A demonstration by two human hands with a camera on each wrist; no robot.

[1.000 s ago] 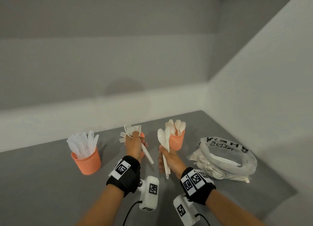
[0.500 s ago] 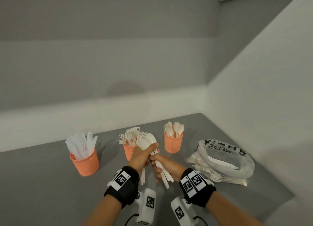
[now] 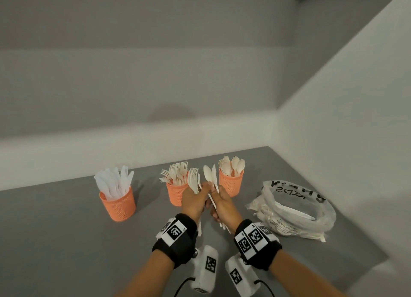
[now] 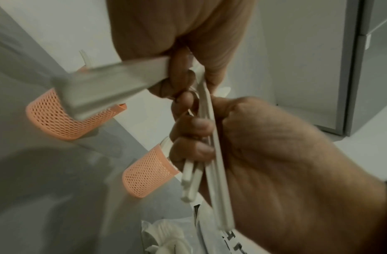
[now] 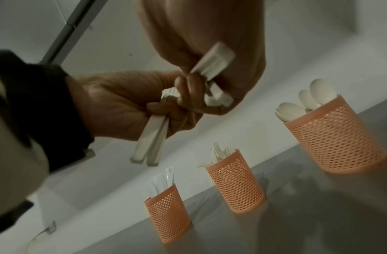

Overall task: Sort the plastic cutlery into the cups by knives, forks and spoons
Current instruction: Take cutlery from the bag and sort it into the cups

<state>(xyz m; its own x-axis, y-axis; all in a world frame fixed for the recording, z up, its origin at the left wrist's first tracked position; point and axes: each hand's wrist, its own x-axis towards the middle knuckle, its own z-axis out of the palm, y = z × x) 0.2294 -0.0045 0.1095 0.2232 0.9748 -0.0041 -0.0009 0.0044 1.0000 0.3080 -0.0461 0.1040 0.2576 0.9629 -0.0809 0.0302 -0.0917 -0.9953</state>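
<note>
Plastic cutlery sits sorted in three orange mesh cups on a grey bench: knives in the knife cup, forks in the fork cup beside it, spoons in the spoon cup on the fork cup's other side. More cutlery lies in a clear bag beyond the spoon cup. Both hands meet just in front of the fork cup, touching. The risk, as I judge it: the two bundles are pressed together, so a fork and spoon could swap bundles, or a smooth handle could slip out and drop onto the bench. The left hand has its grip curled tight round a few forks, tines up. The right hand has its grip clamped on several spoons, bowls up, handles poking out below.
</note>
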